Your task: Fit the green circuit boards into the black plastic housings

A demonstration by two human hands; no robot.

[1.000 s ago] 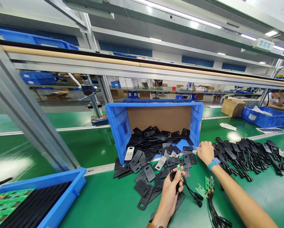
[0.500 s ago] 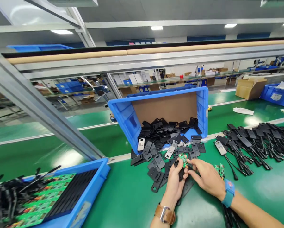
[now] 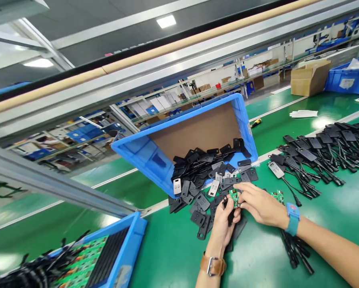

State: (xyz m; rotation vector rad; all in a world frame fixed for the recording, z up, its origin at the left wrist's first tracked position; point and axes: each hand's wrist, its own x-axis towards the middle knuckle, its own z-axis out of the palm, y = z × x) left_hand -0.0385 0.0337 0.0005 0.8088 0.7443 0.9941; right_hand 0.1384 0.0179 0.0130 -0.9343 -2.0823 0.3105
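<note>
My left hand (image 3: 221,224) is closed around a small green circuit board (image 3: 234,197) and a dark piece below it, partly hidden by the fingers. The fingertips of my right hand (image 3: 262,204) pinch the board's right edge. More green circuit boards (image 3: 278,196) lie just beyond my right wrist, and black cables with plugs (image 3: 296,250) show below it. Flat black plastic covers (image 3: 201,202) are heaped beside and behind my hands, a few light grey ones (image 3: 213,188) among them.
A tipped blue bin (image 3: 164,176) spills black covers onto the green table (image 3: 167,248). At left, a blue tray (image 3: 136,236) carries boards and cables. Finished-looking cabled units (image 3: 314,148) lie at right, with a white glove (image 3: 304,114), a screwdriver (image 3: 256,123) and a cardboard box (image 3: 310,78) behind.
The view has tilted, so the bench and rail now slope. The board in my left hand has turned more upright, and my right fingers have moved up against it.
</note>
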